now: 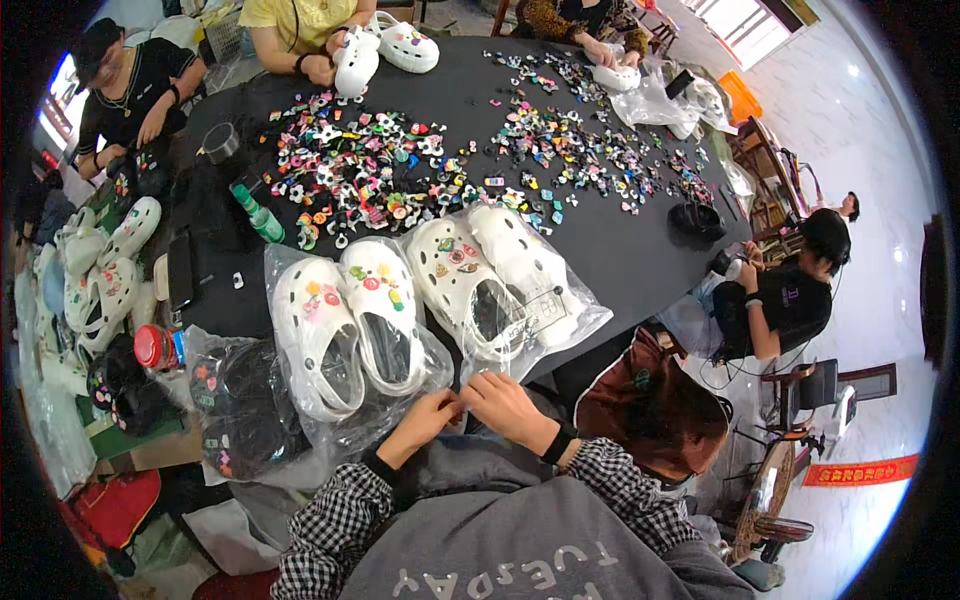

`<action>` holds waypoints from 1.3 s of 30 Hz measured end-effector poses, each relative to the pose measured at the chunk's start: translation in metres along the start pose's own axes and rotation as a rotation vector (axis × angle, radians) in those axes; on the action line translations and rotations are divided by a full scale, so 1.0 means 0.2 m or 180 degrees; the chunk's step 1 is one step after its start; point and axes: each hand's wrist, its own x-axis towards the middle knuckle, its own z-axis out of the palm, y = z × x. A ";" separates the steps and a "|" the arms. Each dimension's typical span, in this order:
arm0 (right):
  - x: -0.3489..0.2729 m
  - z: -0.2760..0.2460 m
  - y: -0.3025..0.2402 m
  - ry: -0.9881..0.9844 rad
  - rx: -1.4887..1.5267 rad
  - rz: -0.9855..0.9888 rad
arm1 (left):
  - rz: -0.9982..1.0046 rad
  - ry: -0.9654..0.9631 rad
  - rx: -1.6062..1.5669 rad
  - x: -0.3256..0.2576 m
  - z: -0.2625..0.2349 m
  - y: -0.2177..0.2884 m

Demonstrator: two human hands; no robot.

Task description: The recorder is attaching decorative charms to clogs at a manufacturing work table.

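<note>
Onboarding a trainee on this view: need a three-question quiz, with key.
1. Pick one: what colour are the bagged shoes just beyond the person's left hand and right hand? A) red B) white C) blue
2. True or false: the left hand and right hand are spread far apart.
3. Fill in: the red-topped jar sits to the ____ of these shoes.

Key: 1 B; 2 false; 3 left.
</note>
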 end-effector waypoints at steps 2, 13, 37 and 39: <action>-0.04 0.03 0.02 0.0005 0.0064 -0.0084 | -0.0124 -0.0034 -0.0110 0.00 0.01 -0.04; -0.12 -0.06 0.15 0.0040 0.0642 -0.0603 | -0.0418 0.0027 -0.0069 -0.05 0.14 0.06; -0.68 -0.61 1.02 0.0827 -0.1031 0.0184 | -0.0609 0.1041 -0.0255 -0.04 0.18 0.06; -0.70 -0.63 1.06 0.0844 -0.1073 0.0171 | -0.0581 0.1009 -0.0110 -0.03 0.20 0.06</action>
